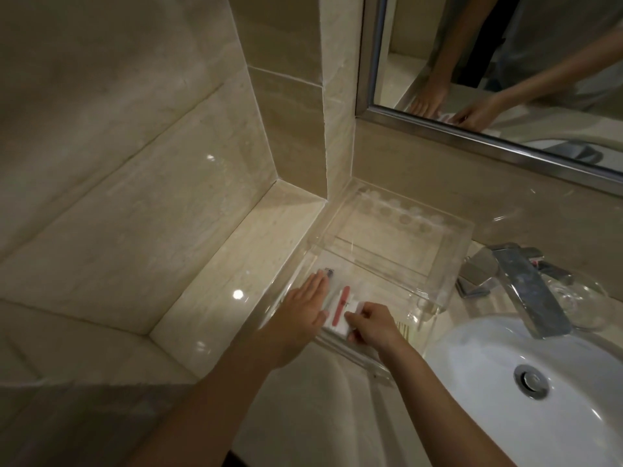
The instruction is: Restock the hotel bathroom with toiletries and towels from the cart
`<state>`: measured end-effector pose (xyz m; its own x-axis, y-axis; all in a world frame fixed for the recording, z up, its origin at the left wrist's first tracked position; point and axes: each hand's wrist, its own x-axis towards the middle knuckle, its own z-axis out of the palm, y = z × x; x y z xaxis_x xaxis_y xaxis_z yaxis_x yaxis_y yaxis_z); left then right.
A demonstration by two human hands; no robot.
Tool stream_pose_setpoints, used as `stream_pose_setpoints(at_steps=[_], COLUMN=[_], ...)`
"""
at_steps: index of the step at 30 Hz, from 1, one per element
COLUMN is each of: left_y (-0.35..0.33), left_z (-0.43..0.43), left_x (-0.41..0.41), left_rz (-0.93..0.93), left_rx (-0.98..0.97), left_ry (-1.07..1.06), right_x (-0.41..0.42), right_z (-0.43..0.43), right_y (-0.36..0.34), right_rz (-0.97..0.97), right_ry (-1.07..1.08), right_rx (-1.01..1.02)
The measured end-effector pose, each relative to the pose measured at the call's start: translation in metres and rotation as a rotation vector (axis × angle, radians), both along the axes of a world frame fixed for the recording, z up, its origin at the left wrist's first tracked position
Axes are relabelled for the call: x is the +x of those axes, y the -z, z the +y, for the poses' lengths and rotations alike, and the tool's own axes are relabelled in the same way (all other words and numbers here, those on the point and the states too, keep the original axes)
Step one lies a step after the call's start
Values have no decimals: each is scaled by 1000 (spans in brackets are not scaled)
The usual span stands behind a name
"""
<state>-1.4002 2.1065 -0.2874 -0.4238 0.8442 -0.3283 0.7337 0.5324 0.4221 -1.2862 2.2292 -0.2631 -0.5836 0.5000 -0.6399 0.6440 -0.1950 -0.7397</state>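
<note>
Marble surface (320,399) carries a clear tray (450,264). At its front, my left grip (303,306) lies flat, steadying contents; my right grip (371,323) pinches a white packet (337,326), likely squaring it.

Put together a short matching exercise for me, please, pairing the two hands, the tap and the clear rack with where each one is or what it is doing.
Column one:
1. left hand
2. right hand
3. tap
4. clear rack

Column two:
A. pinching a white packet
B. standing in the corner under the mirror
C. lying flat with straight fingers
D. reaching out over the white sink

Pairs: 1-C, 2-A, 3-D, 4-B
</note>
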Motion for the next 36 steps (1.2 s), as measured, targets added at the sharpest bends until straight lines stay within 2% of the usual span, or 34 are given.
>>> stream_pose_setpoints(at_steps=[7, 12, 15, 23, 28, 33, 36], left_y=[-8, -15, -19, -50, -67, -93, -106], left_z=[-13, -9, -10, -34, -73, -124, -159], left_x=[11, 17, 21, 52, 77, 106, 123], left_rz=[25, 68, 62, -42, -244, -237, -268], left_rx=[-52, -143, -143, 15, 148, 141, 60], left_ry=[-32, -40, -60, -147, -238, -202, -205], right_x=[-6, -12, -4, 42, 73, 106, 123], right_z=[5, 9, 5, -16, -46, -87, -112], right_y=[3, 3, -3, -25, -51, -71, -79], right_rz=[-153, -328, -393, -118, 24, 65, 54], right_ry=[-166, -405, -426, -302, -318, -420, -533], right_rx=[78, 324, 434, 519, 463, 371, 375])
